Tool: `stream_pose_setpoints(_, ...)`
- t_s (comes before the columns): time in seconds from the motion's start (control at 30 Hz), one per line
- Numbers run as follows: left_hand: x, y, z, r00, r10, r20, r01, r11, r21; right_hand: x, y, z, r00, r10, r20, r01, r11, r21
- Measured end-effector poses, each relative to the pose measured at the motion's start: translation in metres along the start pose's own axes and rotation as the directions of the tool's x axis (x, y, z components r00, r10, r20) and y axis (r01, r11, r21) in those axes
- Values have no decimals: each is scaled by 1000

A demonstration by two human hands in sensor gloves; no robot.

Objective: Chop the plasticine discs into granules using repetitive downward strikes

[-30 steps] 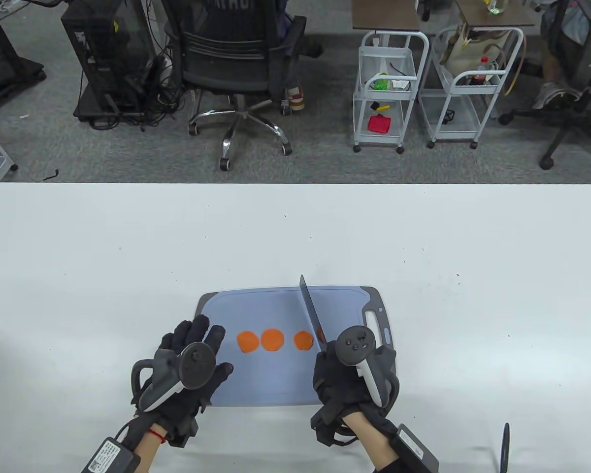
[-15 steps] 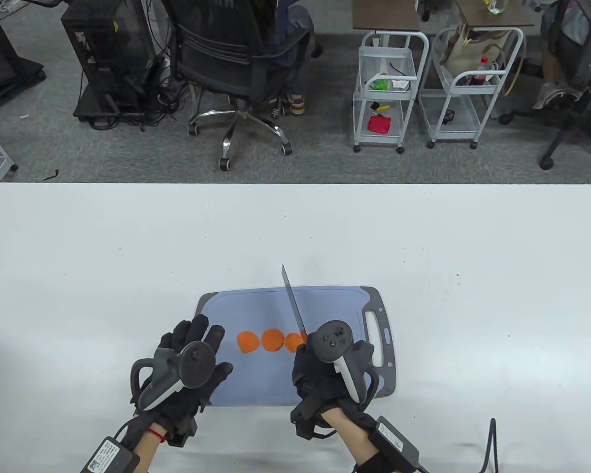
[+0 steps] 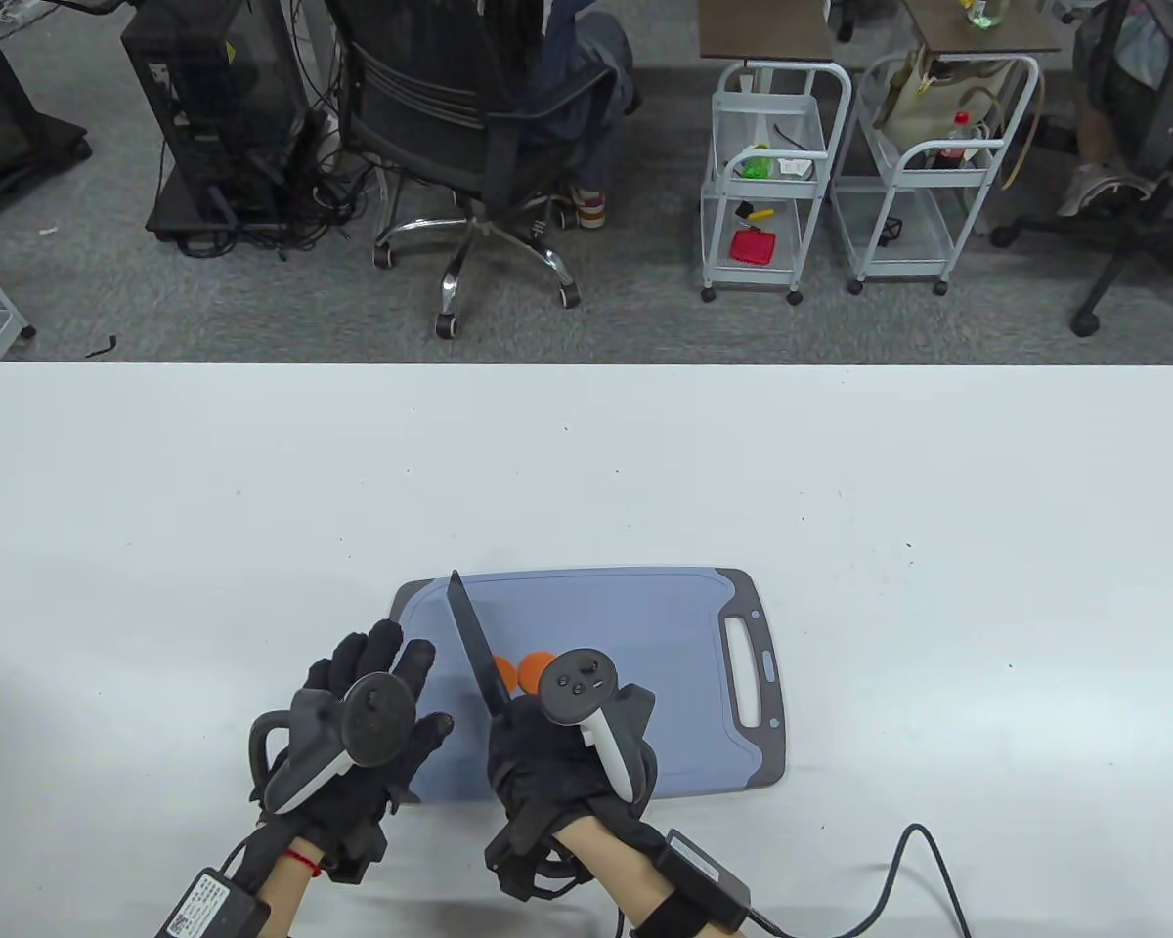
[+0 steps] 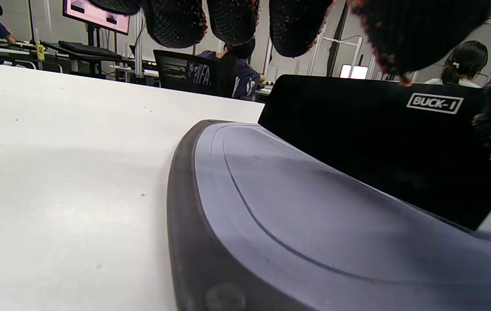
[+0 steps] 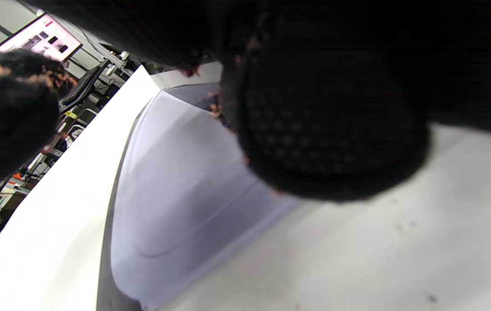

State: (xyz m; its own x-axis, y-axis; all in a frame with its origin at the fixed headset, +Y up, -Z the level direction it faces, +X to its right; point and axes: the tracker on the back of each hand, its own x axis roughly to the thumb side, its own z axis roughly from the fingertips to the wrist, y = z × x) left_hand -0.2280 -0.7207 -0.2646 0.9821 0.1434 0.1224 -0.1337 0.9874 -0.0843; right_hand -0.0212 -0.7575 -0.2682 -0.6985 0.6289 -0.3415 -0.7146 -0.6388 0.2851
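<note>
Orange plasticine discs (image 3: 528,671) lie in a row on the blue-grey cutting board (image 3: 645,625); only parts of two show, the rest hidden by the knife and my right hand. My right hand (image 3: 538,747) grips the handle of a black knife (image 3: 477,645) whose blade points away and left, over the leftmost discs. The blade also shows in the left wrist view (image 4: 384,142), edge near the board (image 4: 293,233). My left hand (image 3: 371,703) rests flat, fingers spread, on the board's left edge and holds nothing.
The board sits near the front of a white table (image 3: 254,508); its handle slot (image 3: 743,674) is at the right. A black cable (image 3: 899,879) trails from my right wrist across the table. Chairs and carts stand beyond the far edge.
My right hand has moved left with the knife, from the rightmost disc to the leftmost discs, now covering most of them. My left hand shifted slightly left.
</note>
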Motion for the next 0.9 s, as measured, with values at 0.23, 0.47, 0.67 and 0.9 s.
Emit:
stream_pose_setpoints(0.23, 0, 0, 0, 1000, -3, 0, 3, 1000, -7, -8, -24, 12, 997, -66, 46, 67, 998, -13)
stream_pose_setpoints(0.47, 1, -1, -1, 1000, -12, 0, 12, 1000, -22, -26, -78, 11, 999, 54, -1, -52, 966, -254)
stream_pose_setpoints(0.67, 4, 0, 1, 1000, -18, 14, 18, 1000, -18, -32, -70, 4, 988, 150, -40, -155, 953, -258)
stream_pose_setpoints(0.9, 3, -2, -1, 1000, -27, 11, 27, 999, -41, -22, -59, -10, 975, 213, -63, -222, 939, -262)
